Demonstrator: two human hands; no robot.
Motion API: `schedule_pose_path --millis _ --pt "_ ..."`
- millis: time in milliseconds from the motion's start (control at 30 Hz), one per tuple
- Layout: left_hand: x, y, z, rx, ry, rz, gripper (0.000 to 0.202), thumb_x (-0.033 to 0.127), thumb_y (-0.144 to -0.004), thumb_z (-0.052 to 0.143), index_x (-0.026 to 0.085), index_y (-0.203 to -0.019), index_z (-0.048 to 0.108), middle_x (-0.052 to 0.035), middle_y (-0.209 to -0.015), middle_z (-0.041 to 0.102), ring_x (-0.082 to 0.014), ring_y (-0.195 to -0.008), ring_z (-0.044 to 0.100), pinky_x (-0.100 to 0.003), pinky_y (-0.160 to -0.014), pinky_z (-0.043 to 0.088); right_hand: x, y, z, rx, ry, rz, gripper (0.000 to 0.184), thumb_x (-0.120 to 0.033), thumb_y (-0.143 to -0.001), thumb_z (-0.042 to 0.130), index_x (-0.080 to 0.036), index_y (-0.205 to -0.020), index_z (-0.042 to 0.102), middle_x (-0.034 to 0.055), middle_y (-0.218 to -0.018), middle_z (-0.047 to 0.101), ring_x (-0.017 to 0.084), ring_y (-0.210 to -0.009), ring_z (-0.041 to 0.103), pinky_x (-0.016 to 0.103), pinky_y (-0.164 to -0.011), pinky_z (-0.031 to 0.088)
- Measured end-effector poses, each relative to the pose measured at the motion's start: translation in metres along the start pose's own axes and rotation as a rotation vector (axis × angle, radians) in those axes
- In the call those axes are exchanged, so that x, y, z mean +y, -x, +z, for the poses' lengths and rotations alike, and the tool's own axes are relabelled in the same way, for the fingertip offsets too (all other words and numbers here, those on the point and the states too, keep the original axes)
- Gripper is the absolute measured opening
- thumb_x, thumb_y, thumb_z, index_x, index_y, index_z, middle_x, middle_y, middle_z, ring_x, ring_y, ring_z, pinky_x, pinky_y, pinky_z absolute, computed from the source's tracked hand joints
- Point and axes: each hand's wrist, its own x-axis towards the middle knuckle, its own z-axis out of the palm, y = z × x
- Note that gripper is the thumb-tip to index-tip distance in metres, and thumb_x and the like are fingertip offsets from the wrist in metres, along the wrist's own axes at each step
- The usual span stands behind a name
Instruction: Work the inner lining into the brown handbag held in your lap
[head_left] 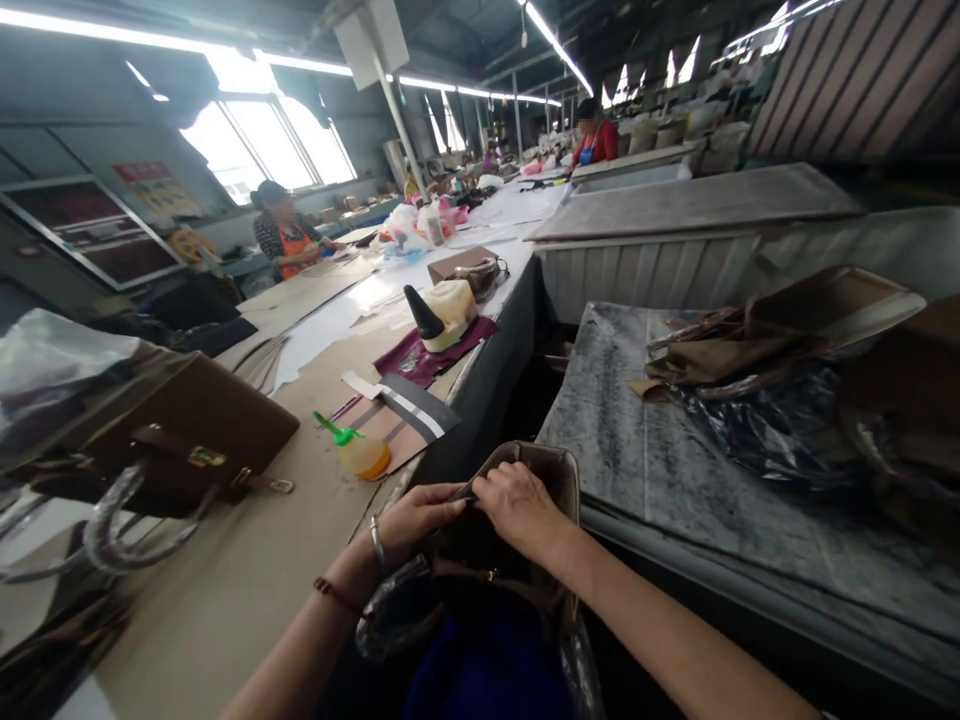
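A brown handbag (566, 470) rests in my lap, its mouth facing up and its plastic-wrapped handle (390, 610) hanging at the left. My left hand (420, 515) pinches the bag's edge on the left side, thumb and fingers closed on it. Right beside it, my right hand (517, 505) grips the same edge with curled fingers. The two hands nearly touch. Much of the bag's inside is dark, and its lower part is hard to make out against blue cloth (480, 665).
On the table at left stand a finished brown handbag (225, 415) and a green-capped glue bottle (364, 455). Further along are a pale container (450, 310) and maroon cloth (397, 355). Brown bag pieces (720, 360) lie on the grey board (622, 430) at right. Two people work farther back.
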Motion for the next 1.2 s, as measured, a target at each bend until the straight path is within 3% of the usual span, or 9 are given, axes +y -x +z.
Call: schedule_pose_path --millis 133,267,433,567,767,867,933,1067,1200 --pt "-0.012 0.000 -0.001 0.034 0.025 -0.015 0.056 0.036 -0.072 0.062 0.013 -0.121 0.046 -0.0096 -0.104 0.062 -0.0225 -0.093 0.058 -0.034 -0.086 0.043 0.011 0.002 0.021 -0.053 -0.099 0.147 0.016 -0.023 -0.087 0.039 -0.019 -0.084 0.054 0.0023 -0.079 0.060 0.015 -0.078 0.054 0.025 -0.065 0.035" --pt "-0.016 -0.002 -0.005 0.057 -0.089 0.017 0.055 0.036 -0.074 0.060 0.015 -0.122 0.045 -0.0061 -0.108 0.060 -0.0232 -0.101 0.054 -0.034 -0.091 0.041 0.015 0.004 0.032 -0.055 -0.198 0.299 0.015 -0.028 -0.087 0.039 -0.021 -0.084 0.053 0.0011 -0.087 0.059 0.014 -0.082 0.056 0.023 -0.063 0.034" --pt "-0.014 -0.002 -0.012 0.056 -0.182 -0.047 0.066 0.033 -0.068 0.065 0.016 -0.126 0.039 -0.0050 -0.111 0.059 -0.0241 -0.102 0.053 -0.034 -0.089 0.044 0.010 -0.001 0.038 -0.103 -0.280 0.372 0.018 -0.029 -0.087 0.036 -0.022 -0.086 0.052 0.0002 -0.075 0.063 0.016 -0.073 0.060 0.024 -0.056 0.031" --pt "-0.014 0.001 -0.009 0.150 -0.293 -0.028 0.053 0.032 -0.074 0.057 0.015 -0.123 0.045 -0.0055 -0.107 0.061 -0.0234 -0.097 0.056 -0.034 -0.087 0.045 0.009 -0.004 0.037 -0.133 -0.296 0.361 0.019 -0.027 -0.087 0.033 -0.021 -0.089 0.051 0.0021 -0.075 0.064 0.017 -0.073 0.061 0.025 -0.056 0.031" --pt "-0.041 0.012 0.016 0.533 -0.438 0.075 0.042 0.032 -0.076 0.051 0.012 -0.113 0.054 -0.0058 -0.108 0.061 -0.0230 -0.100 0.054 -0.033 -0.091 0.042 0.010 -0.004 0.032 -0.149 -0.250 0.302 0.020 -0.028 -0.087 0.033 -0.020 -0.086 0.051 0.0038 -0.076 0.065 0.019 -0.074 0.061 0.026 -0.058 0.032" --pt "-0.057 0.019 0.019 0.657 -0.480 0.110 0.041 0.035 -0.075 0.054 0.015 -0.111 0.056 -0.0036 -0.108 0.061 -0.0224 -0.103 0.053 -0.031 -0.093 0.040 0.012 0.001 0.029 -0.138 -0.269 0.270 0.018 -0.027 -0.086 0.036 -0.020 -0.083 0.052 0.0029 -0.075 0.065 0.018 -0.073 0.061 0.025 -0.059 0.033" --pt "-0.061 0.023 0.015 0.663 -0.458 0.125 0.042 0.037 -0.075 0.054 0.013 -0.109 0.057 -0.0042 -0.109 0.061 -0.0224 -0.104 0.052 -0.030 -0.093 0.040 0.013 0.005 0.027 -0.130 -0.316 0.228 0.016 -0.031 -0.084 0.042 -0.020 -0.086 0.053 0.0016 -0.074 0.064 0.017 -0.071 0.060 0.024 -0.059 0.034" --pt "-0.055 0.023 0.007 0.613 -0.386 0.120 0.046 0.041 -0.072 0.056 0.010 -0.106 0.059 -0.0067 -0.106 0.062 -0.0241 -0.101 0.054 -0.032 -0.091 0.041 0.017 0.007 0.024 -0.122 -0.399 0.146 0.030 -0.042 -0.081 0.050 -0.025 -0.106 0.052 -0.0004 -0.080 0.065 0.016 -0.075 0.060 0.023 -0.064 0.036" --pt "-0.042 0.023 0.007 0.589 -0.388 0.110 0.041 0.040 -0.073 0.056 0.012 -0.103 0.061 -0.0065 -0.100 0.064 -0.0248 -0.097 0.056 -0.034 -0.089 0.043 0.016 0.003 0.019 -0.153 -0.303 0.088 0.022 -0.037 -0.085 0.044 -0.023 -0.086 0.062 -0.0005 -0.079 0.065 0.015 -0.076 0.059 0.023 -0.063 0.035"
